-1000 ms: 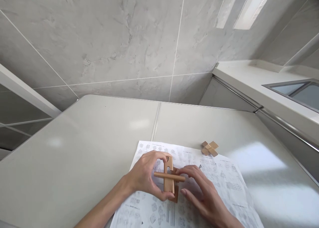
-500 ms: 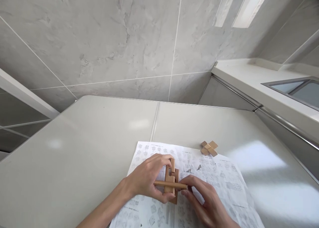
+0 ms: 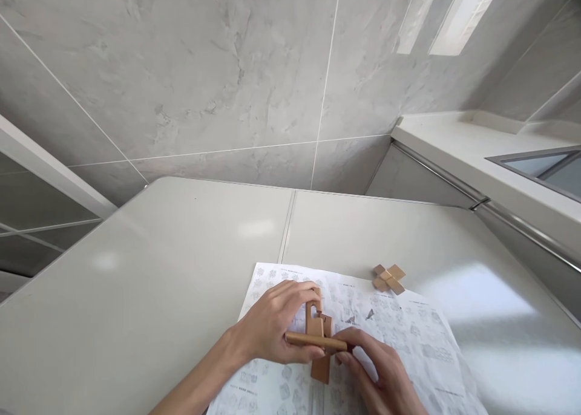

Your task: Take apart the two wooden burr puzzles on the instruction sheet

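Over the printed sheet (image 3: 254, 385), my left hand (image 3: 276, 324) is closed round a notched wooden puzzle piece (image 3: 314, 325), fingers at its far end and thumb at its near end. A second wooden piece (image 3: 321, 369) lies against it, sticking out toward me below. Across both runs a wooden bar (image 3: 313, 340), its left end against my left palm. My right hand (image 3: 379, 366) pinches the bar's right end between thumb and fingers. How the pieces interlock is partly hidden by my fingers.
A cross-shaped wooden puzzle (image 3: 388, 279) rests at the sheet's far right edge. The pale table (image 3: 181, 270) has a seam down its middle and meets a grey tiled wall (image 3: 190, 70). A white counter (image 3: 454, 137) with a sink (image 3: 554, 164) stands on the right.
The lower wooden piece sticks out further toward me from under the bar. Left thumb and bar have shifted slightly against the notched piece. The whole view has moved a little.
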Tool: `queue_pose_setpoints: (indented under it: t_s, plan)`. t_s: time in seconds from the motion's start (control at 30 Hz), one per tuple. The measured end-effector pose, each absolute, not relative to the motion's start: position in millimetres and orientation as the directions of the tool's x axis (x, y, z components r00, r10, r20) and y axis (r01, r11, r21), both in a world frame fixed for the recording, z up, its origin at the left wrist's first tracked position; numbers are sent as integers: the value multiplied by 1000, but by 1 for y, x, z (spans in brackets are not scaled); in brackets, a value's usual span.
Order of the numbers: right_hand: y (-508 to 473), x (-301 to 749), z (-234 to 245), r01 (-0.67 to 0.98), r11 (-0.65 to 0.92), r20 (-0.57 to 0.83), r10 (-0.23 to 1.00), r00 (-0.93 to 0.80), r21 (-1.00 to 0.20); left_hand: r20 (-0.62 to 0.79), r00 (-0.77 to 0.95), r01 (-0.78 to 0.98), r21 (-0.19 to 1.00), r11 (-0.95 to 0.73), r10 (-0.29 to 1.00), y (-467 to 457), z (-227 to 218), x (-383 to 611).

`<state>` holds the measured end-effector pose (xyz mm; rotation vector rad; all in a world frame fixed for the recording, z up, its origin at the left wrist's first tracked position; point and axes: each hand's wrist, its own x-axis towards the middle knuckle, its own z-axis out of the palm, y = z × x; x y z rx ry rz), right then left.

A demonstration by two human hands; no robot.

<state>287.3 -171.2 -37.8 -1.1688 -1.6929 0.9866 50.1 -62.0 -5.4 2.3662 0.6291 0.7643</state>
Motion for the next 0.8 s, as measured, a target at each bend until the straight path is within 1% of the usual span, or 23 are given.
queue_pose_setpoints:
  t_s: [0.13, 0.27, 0.33, 0.47, 0.57, 0.7, 0.8]
  plan:
    - [-171, 286, -41, 201, 167, 136, 978, -161, -965, 373, 690, 277, 656, -702, 621, -65, -4, 53]
    - [-168, 286, -39, 93, 95, 80, 985, -155, -991, 382, 633, 300, 681, -668, 673, -69, -4, 59]
    - [-167, 287, -38, 52, 63, 53, 983, -178, -997, 345, 620, 280, 743, -609, 705, -71, -4, 60]
    - [-168, 286, -32, -9, 36, 37, 970, -241, -999, 236, 637, 157, 892, -423, 734, -70, -4, 59]
    - [-166, 284, -26, 10, 48, 42, 950, -309, -999, 207, 648, 97, 932, -349, 733, -70, -3, 58]
    - [-163, 283, -18, 124, 118, 63, 923, -381, -985, 223, 658, 55, 938, -342, 719, -71, -2, 59]
    - [-162, 285, -18, 150, 143, 76, 920, -383, -978, 225, 658, 45, 941, -336, 719, -72, -2, 59]
